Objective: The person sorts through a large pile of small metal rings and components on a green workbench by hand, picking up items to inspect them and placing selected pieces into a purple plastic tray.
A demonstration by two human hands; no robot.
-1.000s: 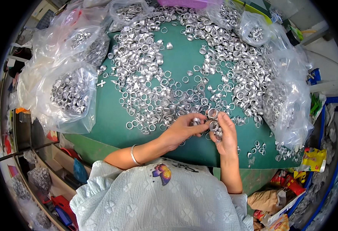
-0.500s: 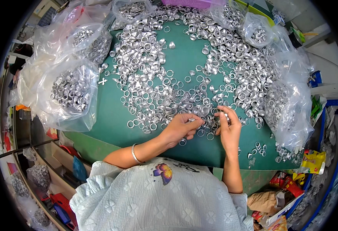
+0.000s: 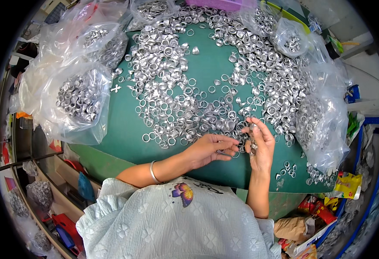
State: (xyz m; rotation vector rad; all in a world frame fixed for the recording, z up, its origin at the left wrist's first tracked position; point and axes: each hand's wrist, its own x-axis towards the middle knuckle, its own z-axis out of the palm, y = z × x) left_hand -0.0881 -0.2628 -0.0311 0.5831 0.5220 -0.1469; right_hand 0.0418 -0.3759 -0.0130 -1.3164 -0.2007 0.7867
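Silver-coloured metal rings [image 3: 159,69] lie in a wide, loose heap across the green table top. At the heap's near edge my left hand [image 3: 211,151], with a bangle on its wrist, points rightward. Its fingers are stretched out and slightly apart, and I see nothing held in them. Just right of its fingertips, my right hand [image 3: 262,149] is raised with curled fingers around several rings [image 3: 253,147]. One of these shows near the thumb and forefinger, others against the palm. The fingers partly hide how many it holds.
Clear plastic bags of rings [image 3: 79,97] stand on the left, with another bag [image 3: 321,125] along the right edge. A purple basket [image 3: 215,4] is at the far side. A small ring group [image 3: 288,169] lies near right. Shelving and a blue-framed rack flank the table.
My left hand has moved slightly right and its fingers have straightened from a pinch. My right hand has turned and curled more, showing rings in its grasp.
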